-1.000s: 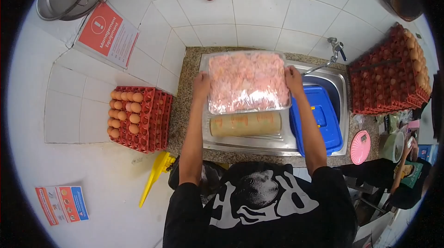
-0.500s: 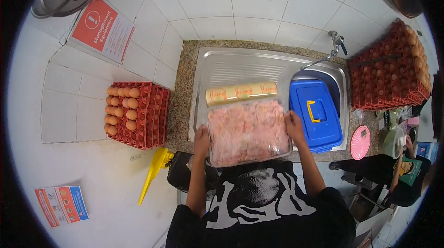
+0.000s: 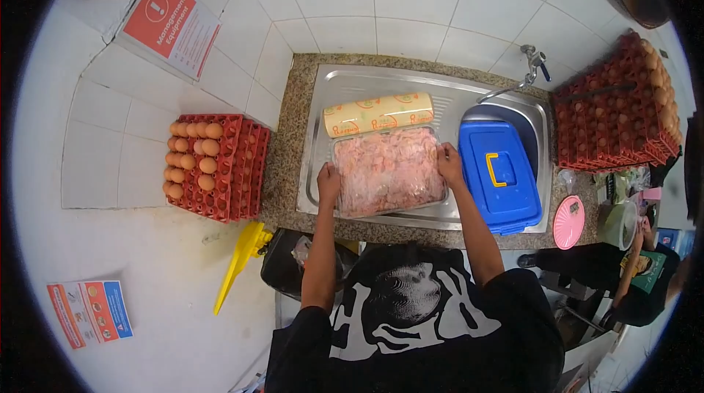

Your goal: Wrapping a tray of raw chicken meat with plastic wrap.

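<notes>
A clear tray of pink minced meat covered in film [image 3: 387, 170] lies flat on the steel drainboard [image 3: 345, 85]. My left hand [image 3: 328, 182] grips the tray's left edge and my right hand [image 3: 449, 163] grips its right edge. Just behind the tray lies a yellow roll of cling film [image 3: 378, 114], touching or almost touching the tray's far rim.
A blue lidded box with a yellow handle [image 3: 500, 175] sits in the sink bowl under the tap [image 3: 533, 63]. Red egg trays stand at the left [image 3: 213, 166] and stacked at the right [image 3: 616, 114]. A pink round lid [image 3: 569, 222], a yellow dustpan [image 3: 238, 265] and another person [image 3: 631, 276] are nearby.
The tray of meat went from tilted up at the back of the drainboard, down toward me, and now lies flat in front of the cling film roll; both hands stayed on its edges.
</notes>
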Available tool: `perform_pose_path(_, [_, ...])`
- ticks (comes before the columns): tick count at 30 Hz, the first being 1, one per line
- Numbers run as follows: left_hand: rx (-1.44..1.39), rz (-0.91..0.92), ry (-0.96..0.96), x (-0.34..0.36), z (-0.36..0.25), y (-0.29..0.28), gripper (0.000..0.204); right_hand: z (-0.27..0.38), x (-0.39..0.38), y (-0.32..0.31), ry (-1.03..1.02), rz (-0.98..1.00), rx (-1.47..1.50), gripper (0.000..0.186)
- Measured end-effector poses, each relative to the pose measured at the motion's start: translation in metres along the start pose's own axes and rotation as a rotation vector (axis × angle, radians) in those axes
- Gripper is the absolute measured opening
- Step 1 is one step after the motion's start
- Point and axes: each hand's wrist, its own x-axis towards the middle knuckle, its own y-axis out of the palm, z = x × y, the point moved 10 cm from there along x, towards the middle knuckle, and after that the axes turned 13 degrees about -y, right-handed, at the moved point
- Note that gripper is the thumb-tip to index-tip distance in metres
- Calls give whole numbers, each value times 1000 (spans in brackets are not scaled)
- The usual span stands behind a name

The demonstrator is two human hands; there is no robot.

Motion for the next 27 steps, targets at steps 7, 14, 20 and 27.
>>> perform_pose_path(7, [416, -76, 88, 48, -35, 1, 32, -30, 46, 8, 54, 149, -231, 22])
perform_pose_path(14, [72, 26, 158, 88, -152, 18, 30, 12, 155, 15, -94, -25, 205, 35])
perform_pose_path(20, [75, -58, -84, 115, -186, 3, 37, 44, 211, 36, 142, 104, 285, 45])
perform_pose_path(27, [-195, 333, -68, 11, -185, -1, 32, 109, 130, -27, 115, 150, 310, 38])
